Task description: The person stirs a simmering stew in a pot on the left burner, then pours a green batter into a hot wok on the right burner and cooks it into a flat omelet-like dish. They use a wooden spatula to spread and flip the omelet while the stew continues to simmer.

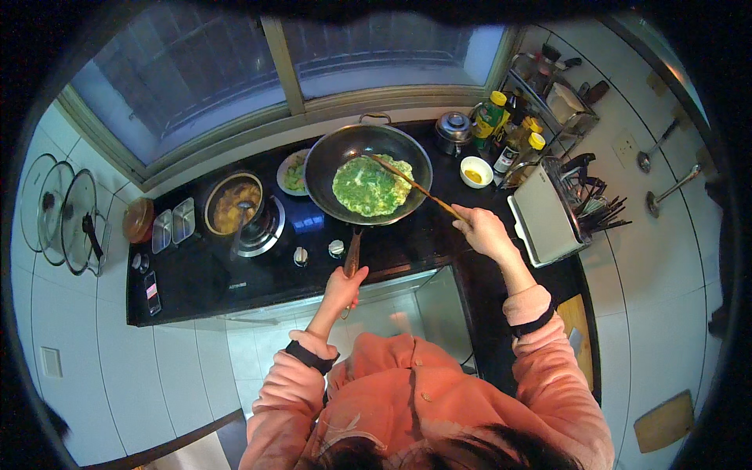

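My left hand [343, 289] is closed around the wooden handle [353, 254] of a dark wok [318, 187], which sits over the right side of the stove. A round green and yellow egg pancake [370, 187] lies in the wok. In my right hand [484, 230] are long wooden chopsticks [432, 198], their tips at the upper part of the pancake. Behind the wok's left edge, partly hidden, is a plate [284, 176] of green food. A white bowl [476, 172] with a little yellow liquid stands to the wok's right.
A pot [210, 207] of stew with a ladle [239, 226] stands at the left burner. Metal trays [172, 225] and a phone [153, 293] lie further left. Sauce bottles [510, 154], a lidded metal pot [454, 128] and a utensil holder [549, 214] stand at the right.
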Demonstrator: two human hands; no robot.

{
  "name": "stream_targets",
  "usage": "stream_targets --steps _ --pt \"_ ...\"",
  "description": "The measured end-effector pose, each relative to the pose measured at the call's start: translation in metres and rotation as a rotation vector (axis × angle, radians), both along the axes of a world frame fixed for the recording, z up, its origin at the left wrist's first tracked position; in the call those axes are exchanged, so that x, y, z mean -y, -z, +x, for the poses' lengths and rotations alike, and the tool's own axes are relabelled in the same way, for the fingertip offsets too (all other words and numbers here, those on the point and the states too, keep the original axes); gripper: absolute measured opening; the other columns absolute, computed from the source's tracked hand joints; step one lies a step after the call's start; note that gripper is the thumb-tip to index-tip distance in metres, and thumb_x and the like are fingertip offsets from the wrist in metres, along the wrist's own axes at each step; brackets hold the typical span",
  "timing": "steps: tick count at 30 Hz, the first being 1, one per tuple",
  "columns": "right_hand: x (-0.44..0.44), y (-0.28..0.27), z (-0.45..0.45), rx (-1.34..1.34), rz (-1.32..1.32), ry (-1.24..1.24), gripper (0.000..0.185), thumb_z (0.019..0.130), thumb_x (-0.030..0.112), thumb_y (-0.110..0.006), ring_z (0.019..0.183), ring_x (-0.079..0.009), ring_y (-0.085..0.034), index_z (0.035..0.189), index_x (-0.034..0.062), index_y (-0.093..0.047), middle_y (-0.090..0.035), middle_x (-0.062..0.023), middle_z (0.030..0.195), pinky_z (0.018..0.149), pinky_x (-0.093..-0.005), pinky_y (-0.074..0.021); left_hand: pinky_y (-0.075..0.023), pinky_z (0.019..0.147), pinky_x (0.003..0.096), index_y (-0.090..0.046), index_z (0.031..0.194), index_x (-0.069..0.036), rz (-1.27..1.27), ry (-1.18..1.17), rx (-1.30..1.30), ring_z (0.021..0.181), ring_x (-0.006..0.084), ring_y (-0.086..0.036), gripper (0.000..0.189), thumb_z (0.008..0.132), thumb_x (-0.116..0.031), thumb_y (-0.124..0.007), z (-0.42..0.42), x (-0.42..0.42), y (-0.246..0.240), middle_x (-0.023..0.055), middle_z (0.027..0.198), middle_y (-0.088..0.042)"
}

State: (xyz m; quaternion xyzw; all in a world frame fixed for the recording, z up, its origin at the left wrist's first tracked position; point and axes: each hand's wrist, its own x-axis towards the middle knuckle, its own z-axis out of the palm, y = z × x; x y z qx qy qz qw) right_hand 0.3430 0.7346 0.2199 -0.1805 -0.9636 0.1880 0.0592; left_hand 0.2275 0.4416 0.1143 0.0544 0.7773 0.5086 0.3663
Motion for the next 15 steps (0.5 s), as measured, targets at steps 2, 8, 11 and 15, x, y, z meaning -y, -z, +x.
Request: stream_targets --steps 2,8,11,15 --pt "0.001 0.005 -0.007 0.034 -0.014 0.024 0.04 0.087 0.023 -0.062 0.093 -0.0373 -0.063 0.125 0.0097 -0.06 -0.067 -0.0205 0.099 0.081 -0.0448 -0.0509 -0.0408 0.034 0.0301 -0.048 0.085 -0.004 0.012 0.004 -0.006 0.04 0.0142 -0.051 0.042 0.086 -0.041 -0.068 -0.001 0.001 0.004 0.0033 0.057 -0.05" --pt "0.007 0.011 -0.004 0.054 -0.034 -0.006 0.038 0.088 0.023 -0.061 0.092 -0.0379 -0.064 0.123 0.0086 -0.061 -0.067 -0.0216 0.098 0.079 -0.0466 -0.0518 -0.0412 0.034 0.03 -0.047 0.09 -0.003 0.009 -0.004 0.006 0.04 0.0143 -0.05 0.045 0.085 -0.042 -0.068 -0.001 0.0 0.006 0.0043 0.059 -0.051" --pt "0.011 0.008 0.003 0.043 -0.079 -0.032 0.038 0.089 0.023 -0.061 0.092 -0.0379 -0.064 0.124 0.0078 -0.06 -0.067 -0.0218 0.098 0.08 -0.0457 -0.0516 -0.0407 0.035 0.0294 -0.047 0.09 -0.005 -0.019 -0.014 0.017 0.04 0.0134 -0.049 0.044 0.086 -0.043 -0.067 0.0 -0.001 0.002 0.0034 0.059 -0.05" --pt "0.017 0.003 0.008 0.025 -0.132 -0.085 0.039 0.089 0.023 -0.061 0.094 -0.0373 -0.064 0.125 0.0065 -0.059 -0.066 -0.0219 0.099 0.081 -0.0438 -0.051 -0.0395 0.036 0.0285 -0.048 0.088 -0.008 -0.024 -0.017 0.021 0.041 0.0119 -0.047 0.042 0.086 -0.045 -0.067 0.002 -0.001 -0.002 0.0013 0.058 -0.048"
